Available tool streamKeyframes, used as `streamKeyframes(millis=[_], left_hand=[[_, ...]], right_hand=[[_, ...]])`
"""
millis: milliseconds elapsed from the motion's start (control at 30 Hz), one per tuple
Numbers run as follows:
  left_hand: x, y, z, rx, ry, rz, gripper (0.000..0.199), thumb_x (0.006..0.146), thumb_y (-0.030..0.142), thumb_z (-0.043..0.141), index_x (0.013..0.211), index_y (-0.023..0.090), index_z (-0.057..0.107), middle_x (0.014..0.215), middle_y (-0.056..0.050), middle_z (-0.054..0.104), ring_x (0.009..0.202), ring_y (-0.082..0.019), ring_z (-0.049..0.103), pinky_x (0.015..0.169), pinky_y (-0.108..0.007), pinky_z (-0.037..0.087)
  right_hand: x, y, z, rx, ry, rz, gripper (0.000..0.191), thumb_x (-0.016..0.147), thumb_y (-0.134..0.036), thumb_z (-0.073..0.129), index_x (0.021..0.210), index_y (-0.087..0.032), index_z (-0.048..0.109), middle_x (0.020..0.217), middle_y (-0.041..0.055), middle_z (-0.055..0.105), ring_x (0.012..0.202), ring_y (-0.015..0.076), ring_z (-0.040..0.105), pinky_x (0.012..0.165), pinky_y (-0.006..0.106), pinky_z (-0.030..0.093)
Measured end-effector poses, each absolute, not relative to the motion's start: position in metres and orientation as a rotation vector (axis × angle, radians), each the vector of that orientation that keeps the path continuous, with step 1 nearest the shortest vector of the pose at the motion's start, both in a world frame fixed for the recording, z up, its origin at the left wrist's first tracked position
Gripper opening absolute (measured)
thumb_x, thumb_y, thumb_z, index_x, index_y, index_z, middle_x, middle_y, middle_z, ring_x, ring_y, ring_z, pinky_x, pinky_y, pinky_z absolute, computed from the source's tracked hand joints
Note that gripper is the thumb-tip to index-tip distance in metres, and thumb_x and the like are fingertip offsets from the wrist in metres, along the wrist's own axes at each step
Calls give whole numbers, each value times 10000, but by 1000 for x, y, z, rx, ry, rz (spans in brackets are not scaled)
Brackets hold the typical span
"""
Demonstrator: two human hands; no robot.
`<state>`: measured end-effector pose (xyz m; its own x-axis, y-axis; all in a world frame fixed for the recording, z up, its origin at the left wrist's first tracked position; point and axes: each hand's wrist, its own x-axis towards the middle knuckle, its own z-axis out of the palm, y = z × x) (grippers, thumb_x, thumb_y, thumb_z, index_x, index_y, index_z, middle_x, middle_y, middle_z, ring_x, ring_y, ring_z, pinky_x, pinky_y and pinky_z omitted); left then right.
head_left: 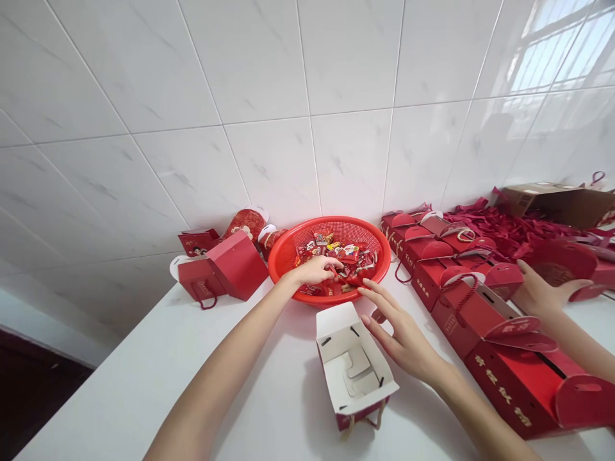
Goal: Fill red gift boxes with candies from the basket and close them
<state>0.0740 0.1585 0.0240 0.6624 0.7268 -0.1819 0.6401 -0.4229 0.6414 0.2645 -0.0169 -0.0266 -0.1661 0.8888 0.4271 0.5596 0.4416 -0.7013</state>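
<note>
My left hand reaches into a red plastic colander, its fingers curled on a red wrapped candy among many wrapped candies. My right hand has its fingers spread, between the colander's front rim and an open gift box. A small dark red item shows behind its fingers, too hidden to name. The gift box stands upright on the table with its white inside facing up. No candies show in it. A rope handle hangs at its near side.
Closed red gift boxes stand in rows on the right. Another person's hand is beside them, near dark red ribbons and a cardboard box. More red boxes are at left. A tiled wall closes the back.
</note>
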Motion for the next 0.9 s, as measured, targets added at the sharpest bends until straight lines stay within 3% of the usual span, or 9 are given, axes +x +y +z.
streamKeyframes(millis=[200, 400, 500, 700, 900], left_hand=[[72, 160, 25, 2424, 1388, 31, 534, 777, 48, 455, 1248, 183, 667, 1221, -75, 704, 1102, -215, 642, 965, -286, 472], [72, 157, 28, 2363, 1447, -438, 215, 723, 289, 647, 879, 185, 752, 991, -110, 749, 864, -277, 688, 755, -328, 525], [72, 157, 30, 2331, 1405, -574, 317, 658, 349, 686, 933, 204, 748, 1008, -109, 747, 864, -281, 677, 711, -321, 513], [74, 160, 31, 2336, 1318, -666, 356, 619, 243, 621, 947, 220, 759, 994, -82, 758, 844, -257, 666, 690, -292, 490], [69, 162, 27, 2291, 1118, -589, 406, 678, 266, 599, 1051, 236, 756, 1072, -27, 756, 896, -211, 660, 726, -244, 479]], right_hand=[[264, -17, -26, -1210, -1871, 478, 435, 1019, -397, 433, 1431, -272, 487, 1555, 153, 390, 840, 167, 690, 860, 369, 586], [265, -18, -26, -1223, -1861, 477, 434, 1015, -409, 437, 1423, -274, 497, 1553, 144, 394, 824, 163, 691, 869, 368, 585], [264, -18, -26, -1219, -1858, 487, 430, 1016, -411, 435, 1419, -280, 502, 1554, 140, 395, 800, 158, 685, 878, 374, 585], [264, -17, -26, -1221, -1858, 491, 436, 1015, -405, 438, 1429, -281, 492, 1559, 138, 388, 827, 162, 690, 874, 369, 587], [263, -18, -26, -1214, -1877, 475, 430, 1020, -397, 427, 1432, -290, 486, 1557, 133, 393, 801, 154, 687, 889, 373, 584]])
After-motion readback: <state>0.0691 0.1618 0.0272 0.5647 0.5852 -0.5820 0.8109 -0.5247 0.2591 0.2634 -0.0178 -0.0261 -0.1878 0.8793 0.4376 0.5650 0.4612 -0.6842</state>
